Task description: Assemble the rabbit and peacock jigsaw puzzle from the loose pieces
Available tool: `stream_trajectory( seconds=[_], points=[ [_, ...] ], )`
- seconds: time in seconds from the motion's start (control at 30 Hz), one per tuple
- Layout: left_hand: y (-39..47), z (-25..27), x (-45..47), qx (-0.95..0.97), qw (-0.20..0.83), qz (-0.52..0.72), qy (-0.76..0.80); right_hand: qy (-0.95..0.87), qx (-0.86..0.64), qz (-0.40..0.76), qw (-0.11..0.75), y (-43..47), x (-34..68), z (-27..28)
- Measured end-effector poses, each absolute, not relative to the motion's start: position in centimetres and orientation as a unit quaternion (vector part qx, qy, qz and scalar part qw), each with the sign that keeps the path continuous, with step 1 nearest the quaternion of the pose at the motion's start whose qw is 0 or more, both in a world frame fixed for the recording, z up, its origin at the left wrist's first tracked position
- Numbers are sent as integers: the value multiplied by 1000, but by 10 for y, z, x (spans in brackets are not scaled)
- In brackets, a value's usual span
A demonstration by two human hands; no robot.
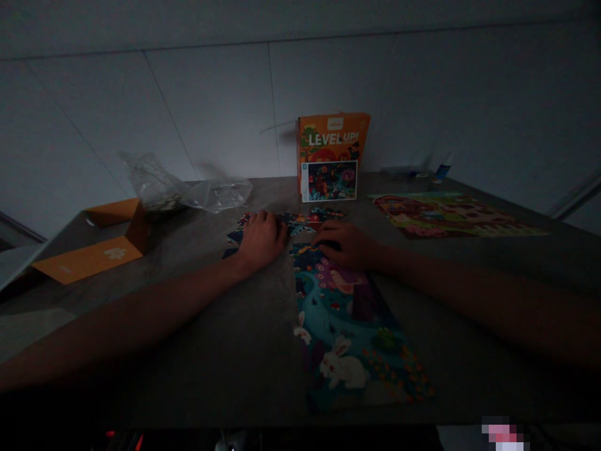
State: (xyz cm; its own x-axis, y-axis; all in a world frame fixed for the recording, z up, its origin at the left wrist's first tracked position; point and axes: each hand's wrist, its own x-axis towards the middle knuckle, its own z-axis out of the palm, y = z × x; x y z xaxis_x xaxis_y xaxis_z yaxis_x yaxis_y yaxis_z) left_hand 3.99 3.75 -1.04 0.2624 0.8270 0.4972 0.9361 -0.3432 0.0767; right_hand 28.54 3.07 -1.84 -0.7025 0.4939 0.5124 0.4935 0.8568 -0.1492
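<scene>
a partly built puzzle [323,319] lies on the grey desk [225,363], right in front of the person, running from near the front edge up to the right hand [350,245]. it shows a white rabbit at the near end, a teal path and a purple bird further up. the right hand is palm down at the far end of the puzzle, its fingers bent over the pieces there; whether they pinch one, i cannot tell. the left hand [263,239] lies palm down over the loose pieces [235,237] to the left of that end, fingers slightly curled, and its grip is hidden too. more pieces sit between and just beyond the hands.

behind them an orange box [334,136] marked "level up!" stands upright near the wall [211,113], with a picture card [330,181] upright against its front. to the left are an open orange carton [94,260] and a clear plastic bag [157,181]. to the right a farm picture [451,216] lies flat, with a small bottle [442,171] beyond it.
</scene>
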Motion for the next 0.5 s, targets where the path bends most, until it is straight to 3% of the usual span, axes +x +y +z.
stream_trajectory(
  seconds=[0.17, 0.33, 0.5],
  points=[
    [29, -8, 41, -843, 168, -263, -439, -903, -294, 8, 314, 27, 285, -19],
    [23, -5, 42, -896, 128, -290, -310, -892, -287, 4, 349, 30, 286, -23],
    [26, -8, 40, -899, 104, -317, -284, -903, -260, -7, 342, 35, 286, -26]
  ],
)
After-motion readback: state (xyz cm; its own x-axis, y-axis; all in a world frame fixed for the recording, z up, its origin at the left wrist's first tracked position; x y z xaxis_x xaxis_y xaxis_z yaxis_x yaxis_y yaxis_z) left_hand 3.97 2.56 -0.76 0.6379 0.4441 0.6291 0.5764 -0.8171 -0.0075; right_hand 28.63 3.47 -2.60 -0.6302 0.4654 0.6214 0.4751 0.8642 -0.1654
